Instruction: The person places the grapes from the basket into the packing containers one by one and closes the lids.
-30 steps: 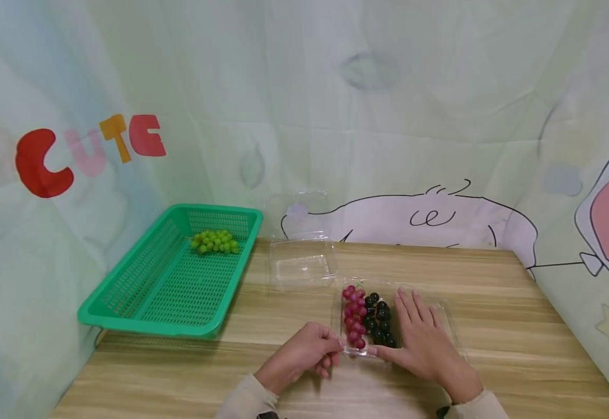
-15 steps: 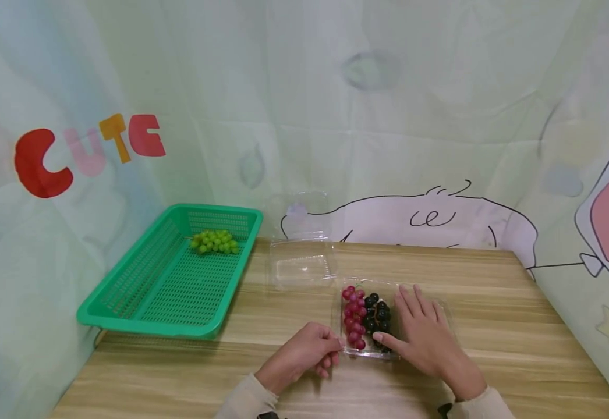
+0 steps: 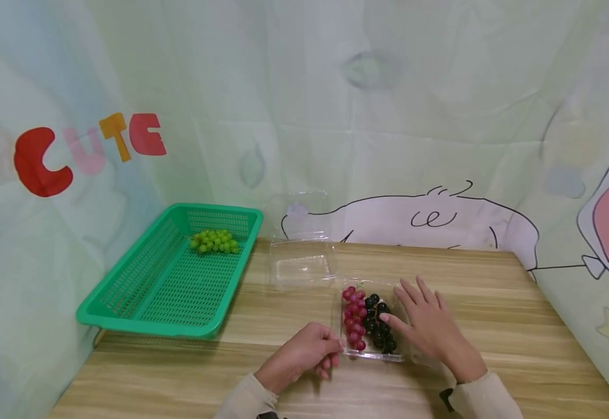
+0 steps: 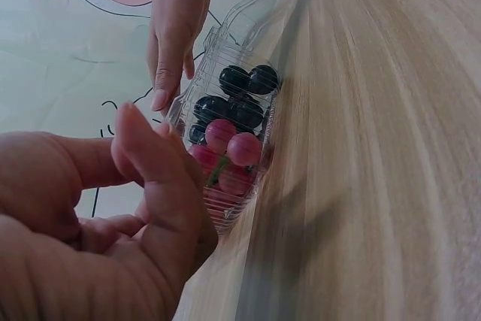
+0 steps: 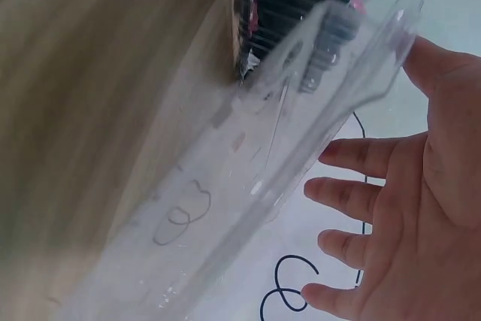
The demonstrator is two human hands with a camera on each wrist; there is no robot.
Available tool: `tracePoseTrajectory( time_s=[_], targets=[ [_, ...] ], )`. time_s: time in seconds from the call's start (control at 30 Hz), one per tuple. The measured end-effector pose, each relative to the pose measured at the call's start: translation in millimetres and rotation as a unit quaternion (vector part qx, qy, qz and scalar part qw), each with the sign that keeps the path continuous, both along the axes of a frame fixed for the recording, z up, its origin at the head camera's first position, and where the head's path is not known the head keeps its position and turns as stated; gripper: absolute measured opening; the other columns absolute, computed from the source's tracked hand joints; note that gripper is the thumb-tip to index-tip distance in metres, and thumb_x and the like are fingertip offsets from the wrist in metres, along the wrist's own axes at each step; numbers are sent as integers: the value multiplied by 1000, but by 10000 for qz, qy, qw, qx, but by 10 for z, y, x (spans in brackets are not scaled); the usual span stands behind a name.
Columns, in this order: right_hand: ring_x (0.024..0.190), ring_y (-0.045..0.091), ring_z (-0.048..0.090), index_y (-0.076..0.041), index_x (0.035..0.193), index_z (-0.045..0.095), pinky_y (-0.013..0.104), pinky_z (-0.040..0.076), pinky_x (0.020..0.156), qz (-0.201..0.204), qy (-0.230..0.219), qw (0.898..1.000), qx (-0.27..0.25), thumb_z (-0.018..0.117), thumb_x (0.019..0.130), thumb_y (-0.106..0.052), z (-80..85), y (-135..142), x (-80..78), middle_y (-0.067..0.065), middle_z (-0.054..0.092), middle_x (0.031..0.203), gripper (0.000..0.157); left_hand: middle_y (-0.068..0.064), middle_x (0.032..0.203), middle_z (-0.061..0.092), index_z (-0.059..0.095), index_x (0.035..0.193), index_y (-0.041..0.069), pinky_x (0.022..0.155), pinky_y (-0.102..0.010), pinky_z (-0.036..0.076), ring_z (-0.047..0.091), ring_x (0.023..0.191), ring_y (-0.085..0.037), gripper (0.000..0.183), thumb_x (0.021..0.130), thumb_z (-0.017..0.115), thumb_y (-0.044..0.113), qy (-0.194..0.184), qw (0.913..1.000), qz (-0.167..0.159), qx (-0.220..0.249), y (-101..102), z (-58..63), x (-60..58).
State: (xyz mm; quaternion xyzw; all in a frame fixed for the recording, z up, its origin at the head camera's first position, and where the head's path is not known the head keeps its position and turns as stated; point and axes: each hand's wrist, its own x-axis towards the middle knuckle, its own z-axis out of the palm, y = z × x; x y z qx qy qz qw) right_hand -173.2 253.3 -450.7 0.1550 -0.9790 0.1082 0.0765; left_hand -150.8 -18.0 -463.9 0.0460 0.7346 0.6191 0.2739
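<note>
A clear plastic clamshell container [image 3: 372, 355] lies on the table, holding a bunch of red grapes [image 3: 354, 317] at its left and a bunch of black grapes [image 3: 379, 326] beside them. My left hand [image 3: 312, 349] pinches its near left corner between thumb and curled fingers; the fingertips hide the exact grip in the left wrist view. Over its right side is my right hand [image 3: 430, 326], fingers straight and spread. In the right wrist view the transparent lid [image 5: 255, 186] stands at a slant, and the right thumb touches its rim.
A green plastic basket [image 3: 231, 305] stands at the left with a bunch of green grapes [image 3: 214, 241] in it. Behind the grapes' container sits another clear clamshell [image 3: 304, 267] with its lid raised. A printed curtain [image 3: 304, 116] closes off the table's back.
My right hand has shifted slightly right and away from me, its thumb moving from the container's near edge to above the black grapes. The clear lid has tilted upward. My left hand stays put.
</note>
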Motion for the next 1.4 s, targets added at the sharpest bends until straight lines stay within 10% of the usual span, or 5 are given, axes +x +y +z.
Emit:
tracePoseTrajectory(
  time_s=[0.67,1.4],
  targets=[
    [147,50,27,-4,151,46,76,20,112,-74,-555,9984,-60,46,104,-54,-14,177,-323,21,49,151,69,-3,62,59,63,86,-7,41,-17,46,47,47,-7,17,98,60,6,-33,10000,13,16,6,10,11],
    [127,54,51,5,142,53,70,40,101,-153,-1226,9923,21,51,104,-49,16,640,-291,32,54,139,66,-3,63,59,62,86,-6,42,-17,46,47,47,-7,17,97,60,6,1,10000,86,47,7,32,37]
  ],
)
